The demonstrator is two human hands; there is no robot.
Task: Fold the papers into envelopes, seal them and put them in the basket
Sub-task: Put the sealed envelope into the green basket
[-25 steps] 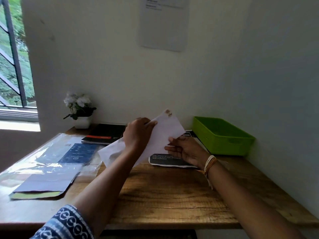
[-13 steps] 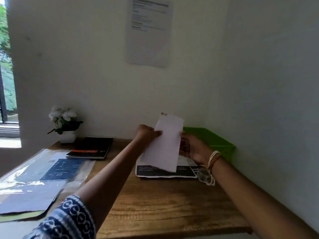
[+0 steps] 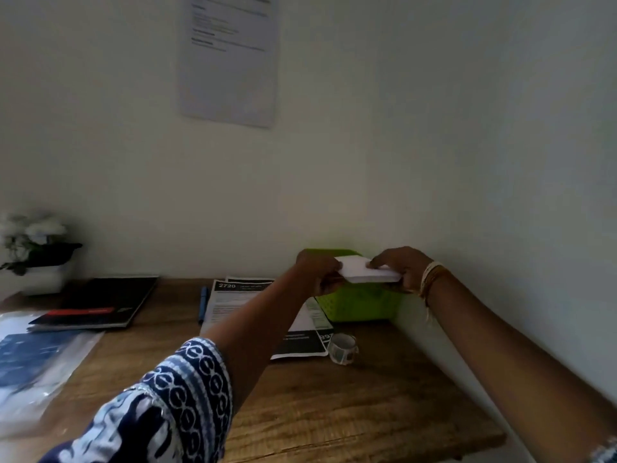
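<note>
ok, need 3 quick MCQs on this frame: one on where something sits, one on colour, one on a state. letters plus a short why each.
1. Where is the white envelope?
A. Flat on the table
B. Held over the basket
C. Under the notebook

2. What colour is the basket?
A. Green
B. Red
C. Blue

3. How is the envelope held?
A. By the left hand alone
B. By neither hand
C. By both hands, one at each end

Answers:
1 B: the envelope is off the wooden table, in front of and above the basket's rim.
2 A: its slotted wall is bright green.
3 C: the left hand pinches the left end and the right hand the right end, fingers curled round the edges.
</note>
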